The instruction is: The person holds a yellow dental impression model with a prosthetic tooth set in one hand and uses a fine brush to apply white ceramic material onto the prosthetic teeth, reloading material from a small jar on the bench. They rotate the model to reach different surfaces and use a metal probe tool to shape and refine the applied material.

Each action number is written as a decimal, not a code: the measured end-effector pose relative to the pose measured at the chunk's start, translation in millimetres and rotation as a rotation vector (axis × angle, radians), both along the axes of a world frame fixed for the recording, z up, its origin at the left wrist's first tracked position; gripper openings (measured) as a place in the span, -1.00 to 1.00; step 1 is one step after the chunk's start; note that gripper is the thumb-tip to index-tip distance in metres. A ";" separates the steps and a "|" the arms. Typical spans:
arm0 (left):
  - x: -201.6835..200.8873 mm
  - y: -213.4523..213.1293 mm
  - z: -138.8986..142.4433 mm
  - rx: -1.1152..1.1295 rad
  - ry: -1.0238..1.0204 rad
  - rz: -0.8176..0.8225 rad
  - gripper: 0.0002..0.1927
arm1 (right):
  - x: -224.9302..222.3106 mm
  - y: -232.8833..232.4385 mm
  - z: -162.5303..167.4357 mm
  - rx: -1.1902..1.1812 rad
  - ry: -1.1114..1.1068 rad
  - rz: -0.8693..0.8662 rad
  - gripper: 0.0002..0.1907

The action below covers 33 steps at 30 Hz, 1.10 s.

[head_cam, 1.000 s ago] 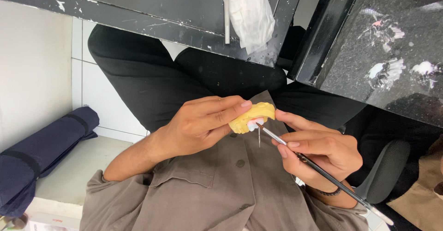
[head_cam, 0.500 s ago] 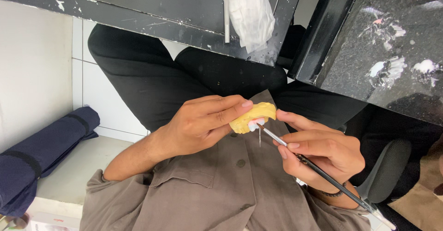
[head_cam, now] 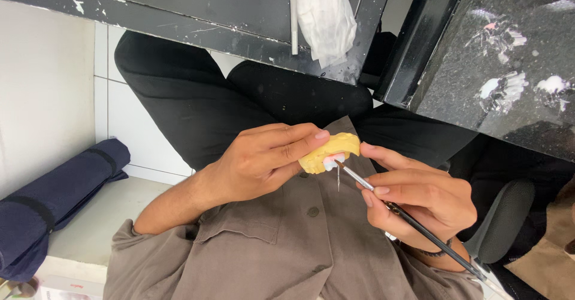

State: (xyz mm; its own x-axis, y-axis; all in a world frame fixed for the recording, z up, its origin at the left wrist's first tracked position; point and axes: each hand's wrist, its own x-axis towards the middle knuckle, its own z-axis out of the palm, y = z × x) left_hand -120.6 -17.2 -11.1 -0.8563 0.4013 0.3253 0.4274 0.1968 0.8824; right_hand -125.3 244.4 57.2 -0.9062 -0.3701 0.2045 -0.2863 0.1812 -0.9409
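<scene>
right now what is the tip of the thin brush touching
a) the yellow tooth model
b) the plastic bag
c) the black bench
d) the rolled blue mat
a: the brush, held in the right hand, has its tip against the pale tooth on the yellow tooth model, which the left hand holds over the lap.

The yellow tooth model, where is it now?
In the head view, the yellow tooth model sits mid-frame in the left hand, above the shirt, with the brush tip touching it.
</scene>
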 end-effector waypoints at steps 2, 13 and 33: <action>0.4 1.4 -1.2 0.006 0.005 0.001 -0.31 | -0.6 -0.1 0.8 0.008 0.008 0.005 -0.77; 2.1 0.4 0.4 -0.032 0.027 0.016 -0.31 | 1.6 -0.8 2.6 -0.025 -0.028 -0.023 -0.80; 2.2 -2.9 3.8 -0.114 0.116 0.004 -0.29 | 7.8 -8.8 4.9 0.072 0.035 -0.039 -0.82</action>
State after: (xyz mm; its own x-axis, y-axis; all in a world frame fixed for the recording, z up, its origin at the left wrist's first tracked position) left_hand -118.4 -20.1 -7.3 -0.8172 0.4379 0.3748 0.5245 0.2952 0.7986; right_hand -117.5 235.6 62.1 -0.9128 -0.3500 0.2105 -0.3103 0.2593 -0.9146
